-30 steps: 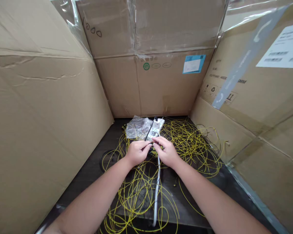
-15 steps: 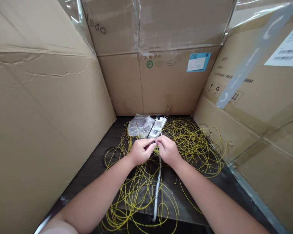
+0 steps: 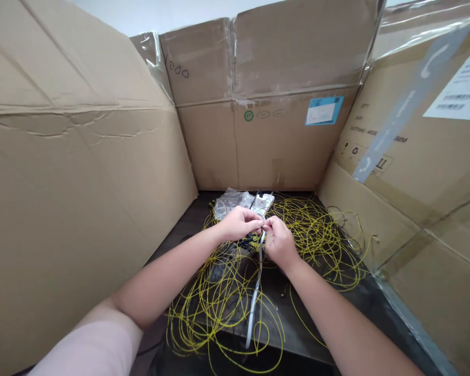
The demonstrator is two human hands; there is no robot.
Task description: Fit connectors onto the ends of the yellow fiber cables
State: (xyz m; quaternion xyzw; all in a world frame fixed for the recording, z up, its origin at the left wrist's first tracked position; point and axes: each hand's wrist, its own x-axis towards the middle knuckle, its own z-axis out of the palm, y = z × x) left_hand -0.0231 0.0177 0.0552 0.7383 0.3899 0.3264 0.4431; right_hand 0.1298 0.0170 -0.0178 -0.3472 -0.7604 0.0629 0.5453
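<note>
My left hand (image 3: 241, 223) and my right hand (image 3: 279, 239) meet fingertip to fingertip over the dark table (image 3: 293, 326). Both are closed in a pinch; whatever sits between the fingertips is too small and hidden to name. A white cable (image 3: 253, 308) runs from below my right hand toward the table's front edge. Loops of thin yellow cable (image 3: 215, 313) spread below my left hand, and a second yellow tangle (image 3: 313, 230) lies to the right of my right hand. Small black and yellow connector ends (image 3: 253, 241) show just beneath my hands.
Behind my hands lie a white power strip (image 3: 263, 202) and a crumpled clear plastic bag (image 3: 232, 201). Large cardboard boxes wall in the table: a left box (image 3: 82, 172), a back box (image 3: 274, 146) and a right box (image 3: 426, 177).
My view has tilted up and shifted slightly left. My left hand has moved over toward my right hand's fingertips, its wrist flatter. Both hands stay pinched together.
</note>
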